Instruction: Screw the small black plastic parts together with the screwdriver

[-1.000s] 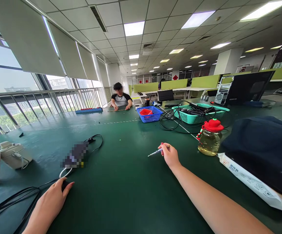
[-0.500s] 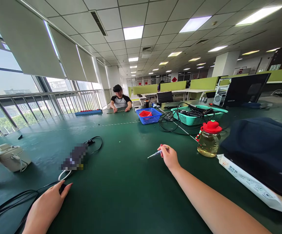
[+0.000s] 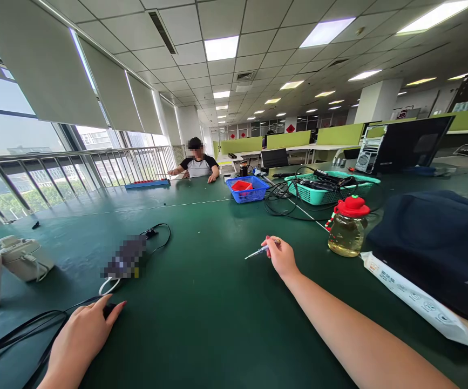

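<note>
A slim screwdriver [image 3: 257, 252] is pinched in the closed fingers of the right hand [image 3: 282, 257], out at the middle of the green table [image 3: 201, 319], with its tip turned left. The left hand [image 3: 80, 339] is laid palm down by the near edge, fingers stretched and unclenched, fingertips touching a small black part [image 3: 109, 310] beside the black cables [image 3: 11, 340]. A red-lidded bottle [image 3: 347, 231] is seen near the right hand.

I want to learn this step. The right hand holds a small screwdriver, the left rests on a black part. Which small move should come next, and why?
Probably, bring the right hand with the screwdriver across to the left hand. Its tip points left over bare table, well apart from the black part that the left hand partly covers, beside the cables.
</note>
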The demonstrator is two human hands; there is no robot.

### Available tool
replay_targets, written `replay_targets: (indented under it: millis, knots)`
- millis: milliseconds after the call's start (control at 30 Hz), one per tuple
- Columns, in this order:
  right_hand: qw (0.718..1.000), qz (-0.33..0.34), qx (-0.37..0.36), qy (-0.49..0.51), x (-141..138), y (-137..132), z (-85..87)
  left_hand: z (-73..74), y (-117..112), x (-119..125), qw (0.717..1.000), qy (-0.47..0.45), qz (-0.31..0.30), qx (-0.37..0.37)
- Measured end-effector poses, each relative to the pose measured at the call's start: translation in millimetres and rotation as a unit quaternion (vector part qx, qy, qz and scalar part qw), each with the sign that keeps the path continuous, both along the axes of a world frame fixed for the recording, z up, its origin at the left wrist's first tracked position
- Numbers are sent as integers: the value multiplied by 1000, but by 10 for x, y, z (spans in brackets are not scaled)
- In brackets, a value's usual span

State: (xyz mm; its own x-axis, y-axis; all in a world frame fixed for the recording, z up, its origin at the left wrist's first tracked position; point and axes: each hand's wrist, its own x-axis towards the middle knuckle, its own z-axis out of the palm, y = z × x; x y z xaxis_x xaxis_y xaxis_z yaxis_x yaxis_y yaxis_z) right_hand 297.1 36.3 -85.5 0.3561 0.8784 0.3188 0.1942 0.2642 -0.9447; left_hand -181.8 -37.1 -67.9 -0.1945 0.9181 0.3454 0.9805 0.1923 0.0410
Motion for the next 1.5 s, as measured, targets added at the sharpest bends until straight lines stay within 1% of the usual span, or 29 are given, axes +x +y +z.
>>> replay_targets:
  millis: [100, 200, 267, 333, 400, 433, 500, 600, 667, 733, 833, 900, 967, 1033, 1100, 1167, 1267, 1367, 1500]
  knots:
    - [1000, 0, 4, -2, 1, 1, 2, 57, -49, 25, 1000, 8, 11, -23]
    - [1000, -2, 6, -1, 2, -6, 12, 108, -103, 24, 997, -28, 36, -58]
    - [1000, -2, 7, 5, 2, -11, 20, 141, -130, 22, 995, -45, 40, -78]
    - [1000, 1, 6, 15, -3, -12, 26, 199, -143, 59, 995, -51, 27, -76]
    - [999, 8, 5, 40, -17, -4, 28, 300, -136, 180, 997, -54, -2, -58]
    - [998, 16, 6, 61, -26, 3, 28, 367, -125, 281, 997, -56, -20, -47]
    - [992, 48, 3, 116, -47, 16, 25, 517, -82, 570, 996, -60, -69, -19]
    - [972, 126, -30, 198, -67, 23, 20, 695, 52, 1157, 985, -64, -162, -12]
    - [957, 165, -58, 232, -70, 23, 15, 729, 201, 1577, 971, -61, -230, -27]
    - [949, 177, -70, 251, -65, 31, 7, 690, 391, 1959, 956, -58, -283, -54]
    - [949, 174, -79, 250, -59, 65, -6, 546, 683, 2399, 938, -66, -327, -91]
    - [953, 170, -96, 233, -55, 94, -14, 435, 831, 2588, 933, -66, -340, -101]
    - [954, 168, -114, 220, -46, 117, -21, 331, 920, 2698, 930, -65, -347, -106]
    - [948, 178, -134, 227, -27, 128, -25, 240, 958, 2742, 928, -65, -348, -118]
    - [940, 190, -138, 248, 3, 126, -26, 160, 967, 2734, 926, -79, -349, -123]
    - [930, 208, -139, 269, 37, 115, -22, 95, 974, 2693, 921, -116, -352, -120]
    - [923, 217, -143, 283, 75, 88, -9, 23, 1015, 2609, 903, -188, -365, -125]
    - [931, 207, -113, 278, 83, 46, 17, -24, 1085, 2543, 889, -221, -381, -127]
    - [949, 192, -69, 238, 46, -41, 73, -53, 1137, 2520, 882, -217, -401, -118]
